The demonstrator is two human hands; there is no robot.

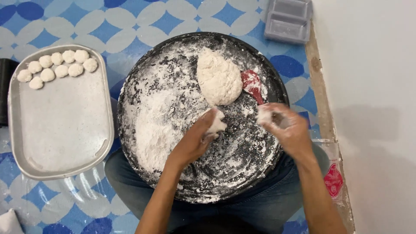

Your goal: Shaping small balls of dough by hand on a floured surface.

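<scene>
Blurred hands, cut-off edges

The right hand [288,128] is motion-blurred, so its grip on the dough piece [263,115] cannot be told. The big dough lump [219,78] hides part of the red scraper [253,85]. The frame edges cut off the grey mould [288,19] and the black object [6,91].

You have a round black metal pan [277,86] mottled white with flour, an off-white dough lump [219,78] and a red plastic scraper [252,84] in it. The oblong grey metal tray [65,130] holds pale dough balls [58,67]. The floor mat [143,21] shows blue diamonds between pale ovals.
</scene>
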